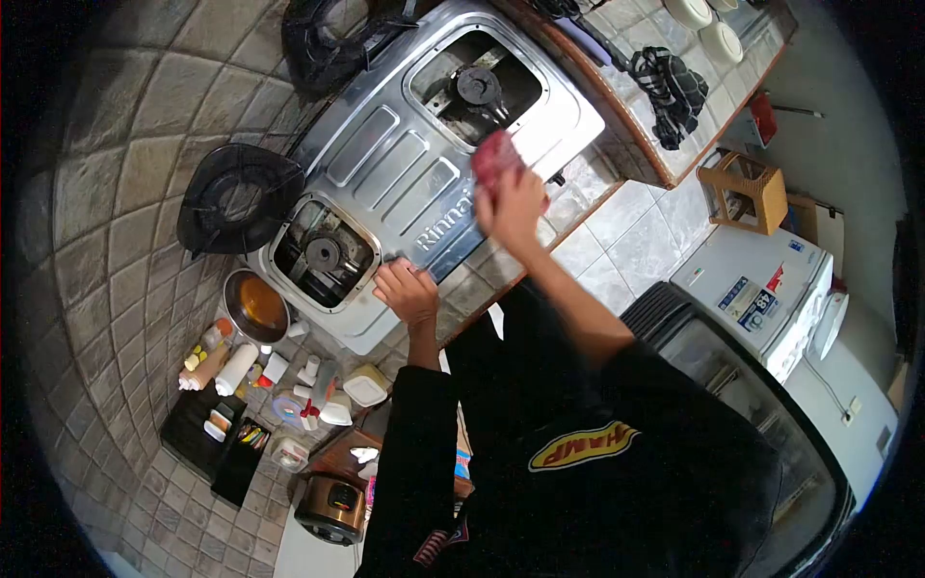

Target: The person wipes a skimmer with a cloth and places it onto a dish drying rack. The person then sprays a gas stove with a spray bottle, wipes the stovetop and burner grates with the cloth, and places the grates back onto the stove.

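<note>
A silver two-burner gas stove (393, 154) marked "Rinnai" lies before me, its burner openings uncovered. My right hand (516, 210) is closed on a red cloth (497, 160), pressed against the stove top beside the far burner opening; motion blurs the cloth. With curled fingers, my left hand (407, 291) grips the stove's front edge next to the near burner opening. A round burner head (323, 254) shows inside that opening, and another burner head (478, 87) sits in the far one.
One black pan support (241, 199) leans by the tiled wall, with another black pan support (337, 43) further along. A pan with brownish liquid (258, 303), bottles and containers crowd the counter's left side. A dark checkered cloth (667, 94) lies on the right counter.
</note>
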The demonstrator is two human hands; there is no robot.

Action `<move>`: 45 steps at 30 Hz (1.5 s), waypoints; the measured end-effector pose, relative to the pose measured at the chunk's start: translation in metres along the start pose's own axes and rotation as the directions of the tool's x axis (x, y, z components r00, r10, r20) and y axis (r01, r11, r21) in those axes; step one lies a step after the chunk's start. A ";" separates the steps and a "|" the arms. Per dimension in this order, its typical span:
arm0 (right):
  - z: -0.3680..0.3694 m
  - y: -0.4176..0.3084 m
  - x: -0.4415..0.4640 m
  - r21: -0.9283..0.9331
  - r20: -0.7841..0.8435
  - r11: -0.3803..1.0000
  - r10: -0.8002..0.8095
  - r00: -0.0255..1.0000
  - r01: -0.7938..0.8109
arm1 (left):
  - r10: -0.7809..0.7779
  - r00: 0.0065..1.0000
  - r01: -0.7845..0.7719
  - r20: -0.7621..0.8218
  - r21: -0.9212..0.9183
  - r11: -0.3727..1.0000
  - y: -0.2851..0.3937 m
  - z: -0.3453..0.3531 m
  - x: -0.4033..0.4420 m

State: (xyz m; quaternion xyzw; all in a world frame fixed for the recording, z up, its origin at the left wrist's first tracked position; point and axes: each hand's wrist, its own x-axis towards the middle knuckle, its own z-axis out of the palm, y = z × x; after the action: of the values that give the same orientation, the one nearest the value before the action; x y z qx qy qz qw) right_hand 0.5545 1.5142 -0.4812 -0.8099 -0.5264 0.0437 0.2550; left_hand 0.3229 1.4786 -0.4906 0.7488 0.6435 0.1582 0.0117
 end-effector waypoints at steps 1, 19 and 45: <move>-0.005 -0.018 -0.019 0.094 0.106 0.994 -0.064 0.992 0.054 | -0.014 1.000 0.014 0.010 0.012 1.000 0.000 0.001 0.000; -0.015 0.084 0.071 -0.166 -0.263 0.977 0.087 0.961 -0.134 | -0.017 1.000 0.016 0.019 0.039 0.999 -0.001 0.005 -0.003; 0.005 0.036 0.042 -0.150 -0.116 0.971 0.169 0.979 -0.185 | -0.044 0.999 0.044 0.026 -0.005 0.999 -0.003 0.009 -0.004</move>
State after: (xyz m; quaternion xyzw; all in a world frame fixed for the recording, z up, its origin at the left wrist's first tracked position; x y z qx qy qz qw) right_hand 0.6014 1.5416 -0.4938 -0.8728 -0.4400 -0.0176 0.2108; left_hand 0.3215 1.4766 -0.5006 0.7365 0.6591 0.1498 0.0255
